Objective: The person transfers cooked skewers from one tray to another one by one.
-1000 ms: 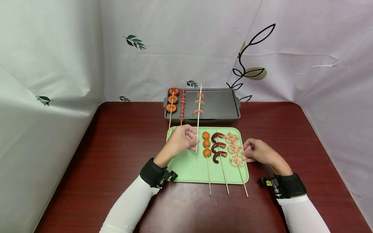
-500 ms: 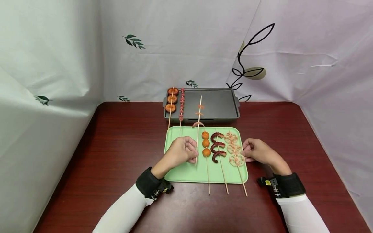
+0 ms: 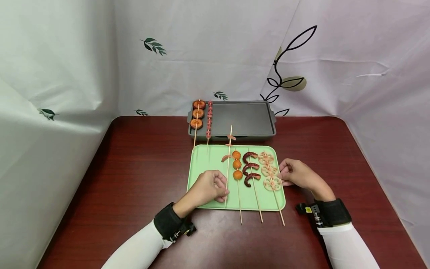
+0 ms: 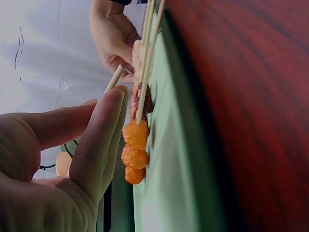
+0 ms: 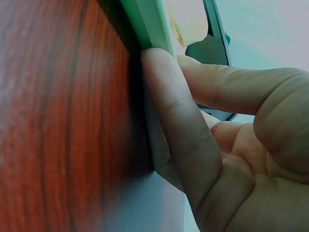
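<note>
The left hand (image 3: 209,188) pinches the near end of a thin wooden skewer (image 3: 228,164), thumb and fingers curled round the stick over the left part of the green tray (image 3: 201,157). From the hand, the skewer runs straight away from the person, its long axis parallel to the other sticks on the tray, and its far tip reaches past the tray's far edge to the near rim of the dark griddle pan (image 3: 248,119). Two pale pink curved pieces sit on it, one near the far tip and one lower down, just beside the orange-ball skewer (image 3: 237,164). In the head view the stick appears held above the tray rather than lying on it, though this cannot be told for sure. The right hand (image 3: 297,173) is well apart from that skewer; its fingers are curled, with the fingertips pressed against the tray's right edge on the dark red surface (image 3: 134,168), next to the lotus-slice skewer (image 3: 270,174), so the left hand is plainly the nearer one.
</note>
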Available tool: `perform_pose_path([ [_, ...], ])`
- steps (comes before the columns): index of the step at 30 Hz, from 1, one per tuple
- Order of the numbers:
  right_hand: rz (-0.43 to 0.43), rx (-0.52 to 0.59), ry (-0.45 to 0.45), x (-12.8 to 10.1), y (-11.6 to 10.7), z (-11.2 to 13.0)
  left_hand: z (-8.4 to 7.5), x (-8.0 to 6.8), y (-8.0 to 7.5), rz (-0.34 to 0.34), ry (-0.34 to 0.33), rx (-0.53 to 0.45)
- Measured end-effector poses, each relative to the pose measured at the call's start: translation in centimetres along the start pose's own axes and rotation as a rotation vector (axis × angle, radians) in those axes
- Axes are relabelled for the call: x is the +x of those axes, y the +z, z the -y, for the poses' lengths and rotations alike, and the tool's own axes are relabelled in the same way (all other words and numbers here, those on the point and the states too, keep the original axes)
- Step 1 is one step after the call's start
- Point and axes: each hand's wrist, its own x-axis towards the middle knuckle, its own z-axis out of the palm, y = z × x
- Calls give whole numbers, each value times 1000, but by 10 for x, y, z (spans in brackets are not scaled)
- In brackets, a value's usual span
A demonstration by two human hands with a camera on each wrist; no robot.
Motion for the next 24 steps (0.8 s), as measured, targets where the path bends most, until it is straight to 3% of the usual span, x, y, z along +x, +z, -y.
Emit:
perform_pose_path([
  [13,5,4,15,-1,-1,3,15,-15,7,1,-4,31],
  [24,8,4,9,-1,-1,1,23,-16,7,19,-50,-6],
])
